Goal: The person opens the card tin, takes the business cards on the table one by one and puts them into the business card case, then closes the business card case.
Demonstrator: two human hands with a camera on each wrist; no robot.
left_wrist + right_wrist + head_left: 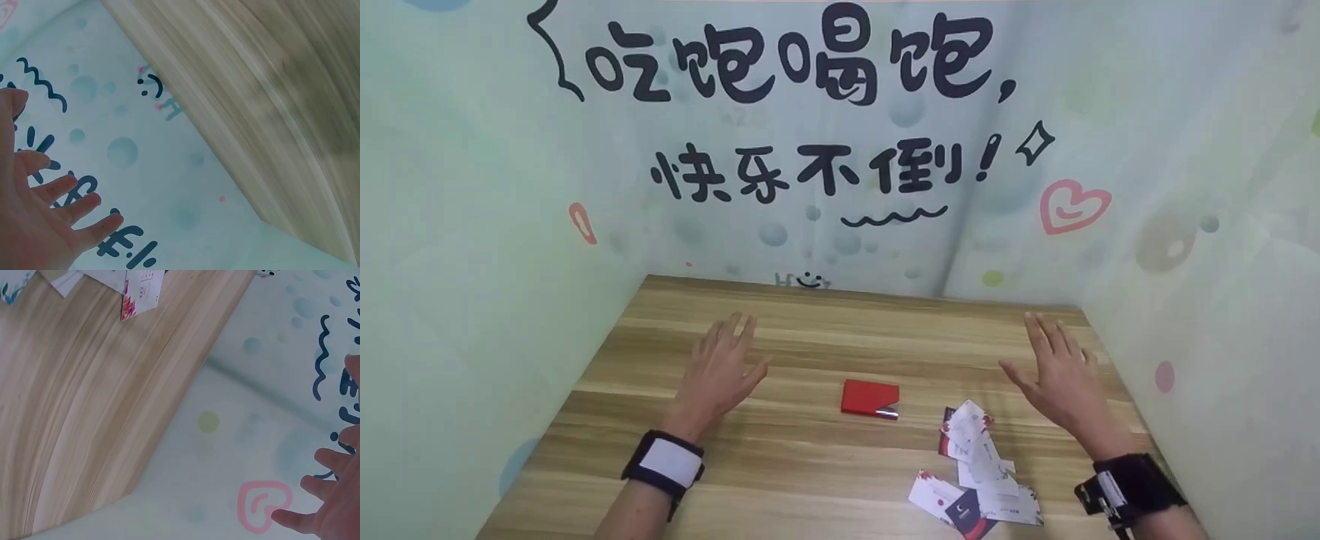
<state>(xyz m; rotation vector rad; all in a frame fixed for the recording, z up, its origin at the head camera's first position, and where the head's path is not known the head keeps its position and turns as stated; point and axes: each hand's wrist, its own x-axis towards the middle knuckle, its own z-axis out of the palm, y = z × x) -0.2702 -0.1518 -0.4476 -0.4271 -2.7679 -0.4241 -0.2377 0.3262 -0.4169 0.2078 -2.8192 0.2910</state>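
Note:
My left hand (721, 373) is at the left of the table with its fingers spread and nothing in it. On the right, my right hand (1061, 379) is likewise spread and holds nothing. Between the two hands lies a red card case (870, 398) with a silver corner. A loose pile of business cards (986, 469), mostly white with a few dark ones, overlaps on the table nearer to my right hand. In the left wrist view the left hand (50, 208) shows straight fingers; in the right wrist view the right hand (337, 489) does too.
The wood-grain table (795, 480) meets a pale printed cloth backdrop (840, 247) with dark lettering at its back edge. Cloth walls also stand at the left (472, 262) and right (1222, 300). Each wrist wears a black strap (664, 461).

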